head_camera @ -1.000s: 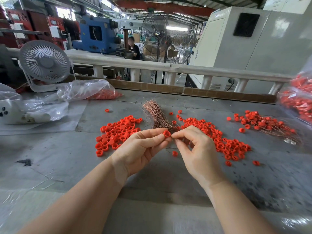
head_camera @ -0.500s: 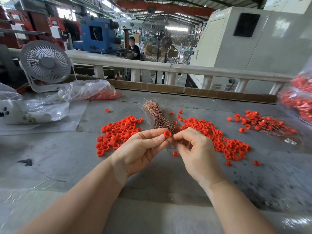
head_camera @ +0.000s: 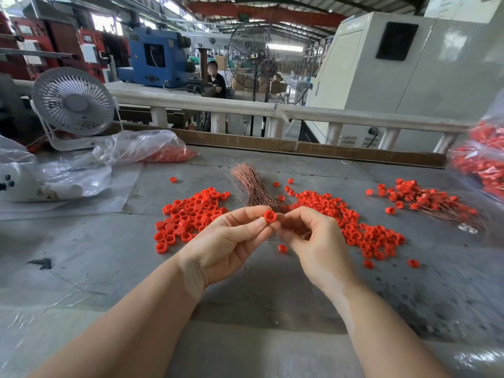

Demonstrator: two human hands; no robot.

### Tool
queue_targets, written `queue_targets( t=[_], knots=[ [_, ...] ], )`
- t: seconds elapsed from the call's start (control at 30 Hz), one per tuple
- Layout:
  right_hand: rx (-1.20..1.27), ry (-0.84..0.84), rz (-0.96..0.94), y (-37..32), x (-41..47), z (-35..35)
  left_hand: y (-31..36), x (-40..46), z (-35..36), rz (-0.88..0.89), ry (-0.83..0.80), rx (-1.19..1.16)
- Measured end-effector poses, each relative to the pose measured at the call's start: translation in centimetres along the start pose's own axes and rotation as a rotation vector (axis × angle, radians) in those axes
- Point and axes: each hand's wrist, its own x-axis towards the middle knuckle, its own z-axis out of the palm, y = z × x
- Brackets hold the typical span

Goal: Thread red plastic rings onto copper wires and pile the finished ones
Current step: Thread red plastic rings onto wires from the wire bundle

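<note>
My left hand (head_camera: 226, 246) pinches one red plastic ring (head_camera: 269, 216) between thumb and forefinger, just above the table. My right hand (head_camera: 313, 241) has its fingertips closed right beside that ring; a thin copper wire shows faintly below the fingers. Behind the hands lies a bundle of bare copper wires (head_camera: 252, 186). Loose red rings form a pile on the left (head_camera: 191, 214) and a longer spread on the right (head_camera: 362, 230). Wires with rings on them are heaped at the far right (head_camera: 428, 200).
A white desk fan (head_camera: 72, 105) and clear plastic bags (head_camera: 136, 148), one holding red rings, sit at the back left. A bag of red parts (head_camera: 485, 159) hangs at the right edge. A white rail (head_camera: 272, 109) borders the grey table's far side.
My hands stay together over the same spot. The right fingers have curled in closer to the ring. The ring has turned slightly in my left fingertips.
</note>
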Motion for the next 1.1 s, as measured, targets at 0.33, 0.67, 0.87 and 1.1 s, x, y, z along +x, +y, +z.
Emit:
queue_targets(
  t=[0.33, 0.67, 0.87, 1.1],
  knots=[
    [-0.112, -0.062, 0.014, -0.3, -0.1, -0.1, -0.2, 0.0, -0.1, -0.006, -0.009, 0.041],
    [-0.470, 0.012, -0.021, -0.1, -0.3, -0.4, -0.2, 0.9, -0.6, 0.176, 0.205, -0.010],
    [-0.724, -0.134, 0.037, 0.5, -0.3, -0.3, -0.2, 0.8, -0.5, 0.167, 0.203, -0.010],
    [-0.490, 0.040, -0.025, 0.4, -0.1, -0.5, -0.2, 0.6, -0.4, 0.157, 0.181, 0.029]
  ],
)
